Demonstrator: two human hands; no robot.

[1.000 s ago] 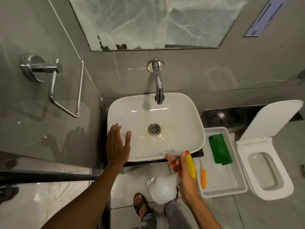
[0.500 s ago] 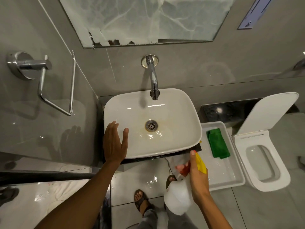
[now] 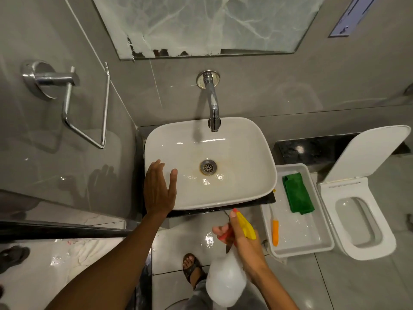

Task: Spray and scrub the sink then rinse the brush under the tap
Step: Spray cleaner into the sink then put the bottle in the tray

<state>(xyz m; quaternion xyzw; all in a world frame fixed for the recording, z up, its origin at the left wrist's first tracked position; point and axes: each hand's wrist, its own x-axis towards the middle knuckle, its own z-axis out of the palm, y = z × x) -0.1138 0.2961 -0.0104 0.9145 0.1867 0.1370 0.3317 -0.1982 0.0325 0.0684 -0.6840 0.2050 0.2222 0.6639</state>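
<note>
A white rectangular sink (image 3: 250, 153) with a stained bowl and metal drain (image 3: 208, 167) sits under a chrome wall tap (image 3: 212, 104). My left hand (image 3: 157, 189) rests flat with fingers apart on the sink's left front rim. My right hand (image 3: 242, 240) grips a translucent white spray bottle (image 3: 224, 285) with a yellow and red trigger head (image 3: 245, 227), held below the sink's front edge, nozzle toward the bowl. An orange-handled brush (image 3: 275, 231) lies in a white tray (image 3: 321, 247) to the right of the sink.
A folded green cloth (image 3: 298, 193) lies in the same tray. A white toilet (image 3: 366, 220) with its lid up stands at the right. A chrome towel ring (image 3: 87, 104) hangs on the left wall. A mirror (image 3: 210, 25) hangs above the tap. The floor is wet; sandalled feet show below.
My right hand has drawn the spray bottle down and back from the sink's front edge, uncovering the brush in the tray. My left hand has stayed on the sink rim.
</note>
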